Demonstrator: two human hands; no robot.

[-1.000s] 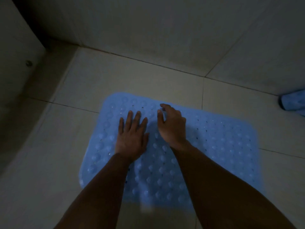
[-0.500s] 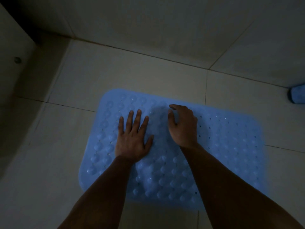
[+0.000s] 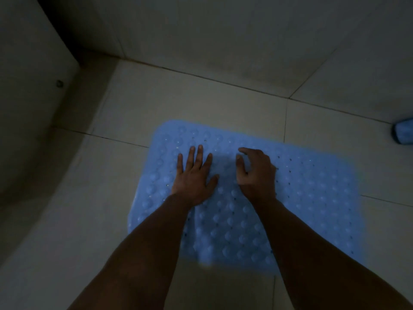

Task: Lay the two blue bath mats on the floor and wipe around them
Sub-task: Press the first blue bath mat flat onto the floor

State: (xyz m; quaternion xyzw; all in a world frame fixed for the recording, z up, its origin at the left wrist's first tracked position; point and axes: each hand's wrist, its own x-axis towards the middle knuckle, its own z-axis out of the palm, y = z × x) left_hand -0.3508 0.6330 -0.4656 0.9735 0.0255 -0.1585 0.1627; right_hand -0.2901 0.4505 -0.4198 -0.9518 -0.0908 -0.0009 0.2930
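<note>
Blue bath mat (image 3: 312,198) flat, long axis left-right; left hand (image 3: 193,177) pressing.

Head cam, looking fwd & steeply down, close over tiled floor (image 3: 223,104); only one view.

Both hands (image 3: 225,175) on floor mat (image 3: 312,198)

The flat, rounded-corner rubbery bath mat (image 3: 312,198) is pale blue — patterned all over with rows of raised round bumps and small dark holes. The square floor tiles (image 3: 201,104) are off-white, greyed by dim light, ruled by thin dark grout lines. A second light-blue item (image 3: 403,133) shows at the right edge — pattern unclear.
</note>
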